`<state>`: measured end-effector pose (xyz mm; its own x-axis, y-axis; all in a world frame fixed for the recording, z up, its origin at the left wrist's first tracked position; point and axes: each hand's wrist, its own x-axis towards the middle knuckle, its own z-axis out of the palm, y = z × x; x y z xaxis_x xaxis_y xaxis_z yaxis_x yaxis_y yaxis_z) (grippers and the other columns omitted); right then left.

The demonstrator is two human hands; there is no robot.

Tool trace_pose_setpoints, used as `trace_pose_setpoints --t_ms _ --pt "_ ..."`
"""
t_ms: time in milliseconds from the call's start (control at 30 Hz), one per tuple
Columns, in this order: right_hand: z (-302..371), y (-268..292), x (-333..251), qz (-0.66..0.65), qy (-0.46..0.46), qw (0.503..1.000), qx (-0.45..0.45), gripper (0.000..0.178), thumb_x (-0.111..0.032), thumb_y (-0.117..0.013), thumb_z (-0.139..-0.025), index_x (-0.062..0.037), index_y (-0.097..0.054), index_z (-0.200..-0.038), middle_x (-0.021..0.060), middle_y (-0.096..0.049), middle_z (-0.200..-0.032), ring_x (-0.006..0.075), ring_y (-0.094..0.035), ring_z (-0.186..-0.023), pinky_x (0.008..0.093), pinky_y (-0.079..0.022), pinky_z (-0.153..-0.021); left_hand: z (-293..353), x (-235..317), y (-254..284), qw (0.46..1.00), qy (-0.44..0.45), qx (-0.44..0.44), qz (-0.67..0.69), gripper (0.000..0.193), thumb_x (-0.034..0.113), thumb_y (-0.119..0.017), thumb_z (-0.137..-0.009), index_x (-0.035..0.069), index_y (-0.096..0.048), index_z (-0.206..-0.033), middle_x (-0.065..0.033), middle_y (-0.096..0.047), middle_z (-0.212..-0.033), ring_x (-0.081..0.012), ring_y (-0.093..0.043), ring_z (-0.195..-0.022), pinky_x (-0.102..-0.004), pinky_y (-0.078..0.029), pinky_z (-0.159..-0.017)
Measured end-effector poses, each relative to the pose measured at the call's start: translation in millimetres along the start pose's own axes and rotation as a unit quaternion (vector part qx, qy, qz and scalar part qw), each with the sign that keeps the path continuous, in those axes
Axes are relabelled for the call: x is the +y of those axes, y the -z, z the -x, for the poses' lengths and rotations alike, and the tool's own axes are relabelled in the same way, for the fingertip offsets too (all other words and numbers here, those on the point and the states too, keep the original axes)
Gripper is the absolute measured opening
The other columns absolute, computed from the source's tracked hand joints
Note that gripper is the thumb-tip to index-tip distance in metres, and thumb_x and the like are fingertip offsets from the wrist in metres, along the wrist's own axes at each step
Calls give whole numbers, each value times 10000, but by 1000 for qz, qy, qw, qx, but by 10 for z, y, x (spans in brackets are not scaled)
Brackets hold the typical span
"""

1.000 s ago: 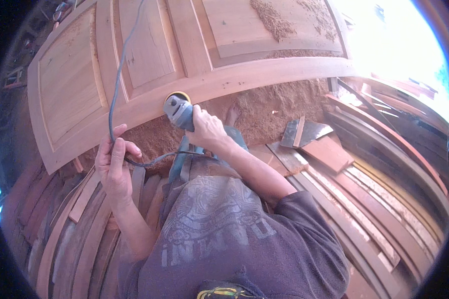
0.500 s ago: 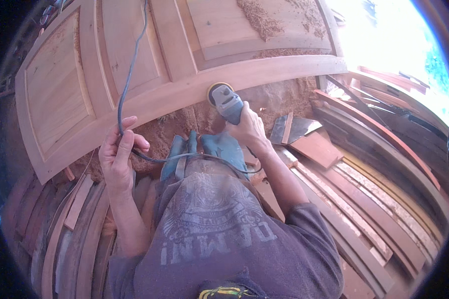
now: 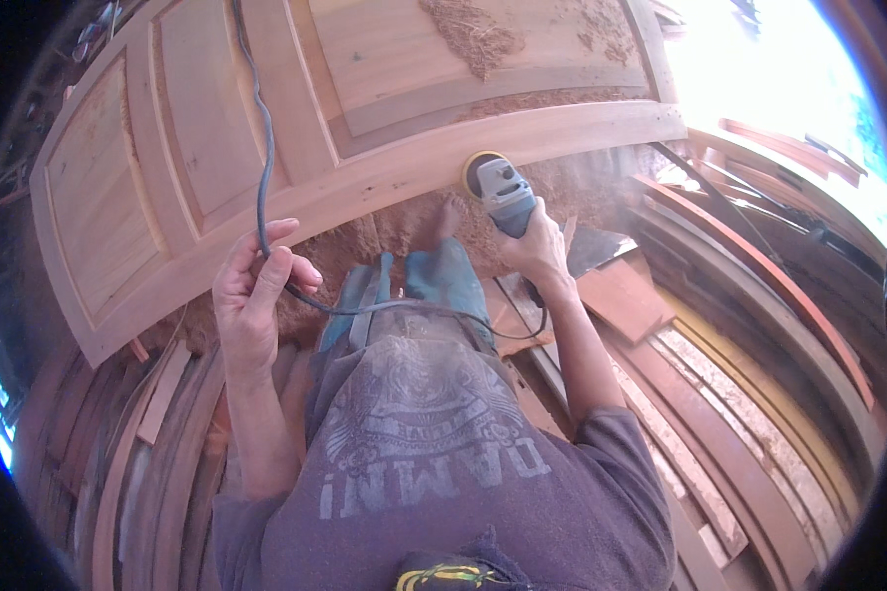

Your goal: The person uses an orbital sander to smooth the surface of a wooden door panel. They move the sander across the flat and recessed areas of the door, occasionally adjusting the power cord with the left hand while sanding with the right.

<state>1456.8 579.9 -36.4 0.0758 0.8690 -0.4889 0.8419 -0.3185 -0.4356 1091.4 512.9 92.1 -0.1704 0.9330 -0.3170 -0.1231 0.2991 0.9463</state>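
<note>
A grey and blue angle grinder with a yellow-rimmed round disc (image 3: 505,197) is gripped in my right hand (image 3: 542,244). Its disc meets the near edge rail of a wooden panel door (image 3: 384,187), and I cannot tell how firmly it touches. My left hand (image 3: 256,286) holds the grinder's dark power cord (image 3: 263,163) between thumb and fingers. From there the cord sags across my waist toward my right wrist, while its other end runs up over the door. Wood shavings (image 3: 473,37) lie on one of the door's recessed panels.
Long boards (image 3: 168,453) lie stacked on my left, and more planks (image 3: 719,424) are piled on my right. Sawdust (image 3: 365,236) covers the ground below the door's edge. A short reddish board (image 3: 626,300) rests near my right forearm.
My right hand has carried the grinder to the right along the door's edge rail. My left hand, still around the cord, has shifted slightly right.
</note>
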Motion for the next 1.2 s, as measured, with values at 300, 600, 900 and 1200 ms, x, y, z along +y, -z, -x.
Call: trace_pose_setpoints --t_ms 300,600,900,1200 --pt "-513 485 893 -63 -50 994 72 725 -439 -910 -845 11 -620 -1334 296 -798 -1167 432 -786 -1124 532 -604 -965 -11 11 -547 1000 16 10 -12 319 186 -650 -1158 9 -682 -1422 -66 -747 -876 -142 -689 -792 -304 -559 -749" --pt "-448 634 1360 -276 -23 956 92 525 -294 -857 -918 -19 -732 -1347 118 -786 -1173 209 -729 -1078 367 -569 -945 261 -8 -1387 952 -30 -286 -105 389 192 -688 -1118 15 -646 -1461 -217 -807 -1003 -310 -826 -955 -430 -624 -829" --pt "236 -933 -885 -112 145 978 -101 611 -311 -889 -855 -7 -685 -1344 265 -796 -1197 417 -792 -1108 478 -612 -963 653 -213 -797 935 -98 -296 -168 469 299 -663 -1116 -37 -605 -1437 -284 -768 -903 -473 -783 -908 -547 -610 -818" --pt "656 -2091 -2315 34 227 958 -171 594 -298 -814 -865 45 -542 -1267 342 -760 -1143 547 -739 -1098 608 -588 -951 816 -228 -79 950 -109 -254 -147 465 195 -649 -1087 -31 -606 -1490 -226 -789 -985 -427 -789 -969 -499 -613 -872"
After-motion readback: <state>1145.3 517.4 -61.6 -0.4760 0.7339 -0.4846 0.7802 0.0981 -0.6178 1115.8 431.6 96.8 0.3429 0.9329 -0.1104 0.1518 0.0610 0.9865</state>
